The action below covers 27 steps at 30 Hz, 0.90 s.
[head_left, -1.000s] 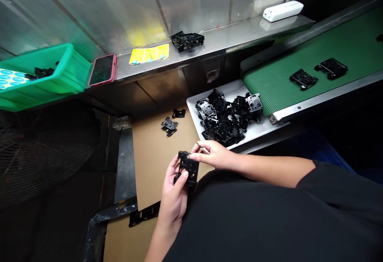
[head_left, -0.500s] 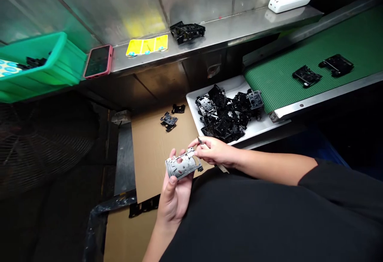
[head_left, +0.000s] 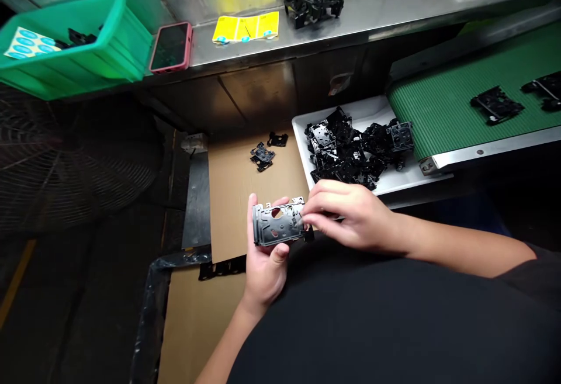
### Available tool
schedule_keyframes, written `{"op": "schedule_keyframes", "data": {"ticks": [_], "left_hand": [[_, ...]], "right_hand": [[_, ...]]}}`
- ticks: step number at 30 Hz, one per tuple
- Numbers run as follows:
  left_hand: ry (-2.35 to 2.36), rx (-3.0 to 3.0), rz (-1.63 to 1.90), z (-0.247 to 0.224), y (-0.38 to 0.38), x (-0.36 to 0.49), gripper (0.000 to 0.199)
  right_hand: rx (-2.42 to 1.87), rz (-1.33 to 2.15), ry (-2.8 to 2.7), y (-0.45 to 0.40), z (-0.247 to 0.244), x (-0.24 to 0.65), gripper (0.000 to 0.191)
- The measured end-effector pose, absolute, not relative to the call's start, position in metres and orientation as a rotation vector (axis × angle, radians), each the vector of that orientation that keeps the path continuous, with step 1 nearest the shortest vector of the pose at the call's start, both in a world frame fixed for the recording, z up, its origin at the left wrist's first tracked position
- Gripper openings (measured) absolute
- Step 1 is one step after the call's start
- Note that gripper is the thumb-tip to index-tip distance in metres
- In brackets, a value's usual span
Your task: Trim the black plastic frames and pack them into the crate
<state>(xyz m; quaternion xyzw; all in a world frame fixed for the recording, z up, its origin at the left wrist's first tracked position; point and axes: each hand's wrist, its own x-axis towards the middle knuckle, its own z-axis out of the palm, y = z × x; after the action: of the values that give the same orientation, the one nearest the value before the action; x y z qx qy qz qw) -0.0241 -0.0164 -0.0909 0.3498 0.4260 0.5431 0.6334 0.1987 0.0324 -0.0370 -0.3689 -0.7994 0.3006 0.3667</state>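
The fingers of the left hand point(head_left: 265, 267) curl up behind a flat, grey metal-faced bracket point(head_left: 276, 225), and the thumb point(head_left: 279, 253) presses across its lower edge, so the left hand grips it firmly, palm up; the fingers of the right hand point(head_left: 355, 217) are bent and close together, their tips point(head_left: 312, 208) touching the bracket's right end; whether they pinch it or hold anything small I cannot tell, since the hand hides that spot.

The bracket sits above a sheet of brown cardboard point(head_left: 245, 208), with two small black parts point(head_left: 262, 156) lying on the cardboard beyond it; just past the right hand is a white tray point(head_left: 350, 109) heaped with black plastic parts point(head_left: 346, 150), one of them metal-faced; to its right runs a green ribbed conveyor belt point(head_left: 438, 103) carrying two black parts point(head_left: 496, 104), its steel edge overhanging the tray.

Along the top runs a steel shelf point(head_left: 363, 16) bearing a black part point(head_left: 312, 7), a yellow sticker sheet point(head_left: 245, 26) and a phone in a pink case point(head_left: 170, 47); further left stands a green plastic crate point(head_left: 105, 39) holding black parts point(head_left: 81, 37) and a sheet of blue round stickers point(head_left: 28, 42); below it is a fan guard point(head_left: 65, 162).
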Motion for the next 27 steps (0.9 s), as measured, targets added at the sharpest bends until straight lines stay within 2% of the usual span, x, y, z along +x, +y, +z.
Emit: {"op": "schedule_keyframes", "data": {"ticks": [6,16,23,27], "left_hand": [[0.987,0.891,1.247,-0.083,-0.019,-0.028,0.106],[1.001,1.119,1.293,-0.077,-0.015,-0.035,0.096],[1.011,1.147,1.297,-0.074,-0.012,-0.036,0.093],[1.050,1.103,1.255,-0.079,-0.014,-0.037,0.098]], "right_hand": [[-0.924,0.619,-2.214,0.025,-0.034,0.183,0.025],[-0.876,0.592,-2.237,0.027,-0.034,0.175,0.023],[-0.890,0.476,-2.349,0.029,-0.029,0.172,0.029],[-0.855,0.523,-2.394,0.031,-0.032,0.172,0.029]]}}
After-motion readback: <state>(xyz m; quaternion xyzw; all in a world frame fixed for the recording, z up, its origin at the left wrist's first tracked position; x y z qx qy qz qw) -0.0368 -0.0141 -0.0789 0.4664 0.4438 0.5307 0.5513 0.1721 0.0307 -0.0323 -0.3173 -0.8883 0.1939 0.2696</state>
